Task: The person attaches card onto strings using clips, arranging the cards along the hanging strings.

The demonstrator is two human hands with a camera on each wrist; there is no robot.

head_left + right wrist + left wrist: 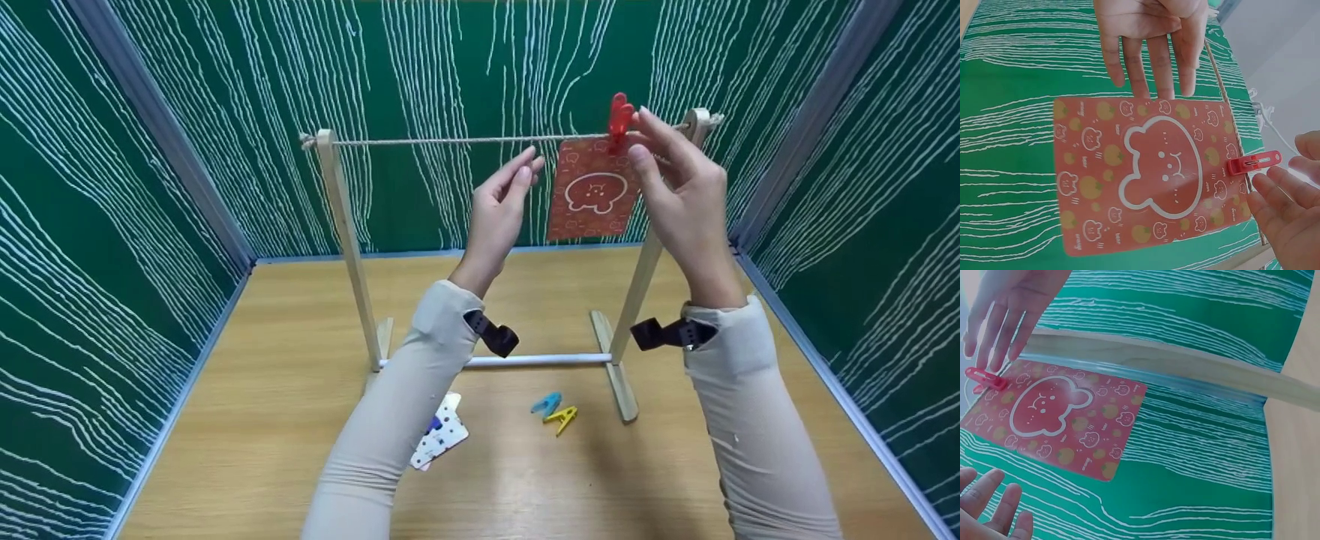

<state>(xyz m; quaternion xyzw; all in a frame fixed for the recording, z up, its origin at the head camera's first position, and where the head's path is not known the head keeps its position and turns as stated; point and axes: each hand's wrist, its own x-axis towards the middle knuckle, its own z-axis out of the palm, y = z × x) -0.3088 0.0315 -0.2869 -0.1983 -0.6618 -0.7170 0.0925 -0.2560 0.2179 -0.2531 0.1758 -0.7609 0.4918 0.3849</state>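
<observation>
A red card with a white-outlined bear face (596, 193) hangs from the rope (450, 141), held there by a red clothespin (619, 120) at its top edge. My right hand (686, 191) is just right of the clothespin, its fingertips close beside it and its fingers apart. In the right wrist view the clothespin (1253, 162) grips rope and card by itself. To the left of the card, my left hand (499, 214) is raised just below the rope with relaxed fingers, holding nothing. The left wrist view shows the card (1067, 419) between both hands.
The rope spans a wooden stand with a left post (349, 247), a right post (641, 292) and a white lower bar (540, 361). A blue clothespin (547, 404) and a yellow clothespin (561, 418) lie on the table (510, 480). Patterned cards (442, 436) lie partly behind my left sleeve.
</observation>
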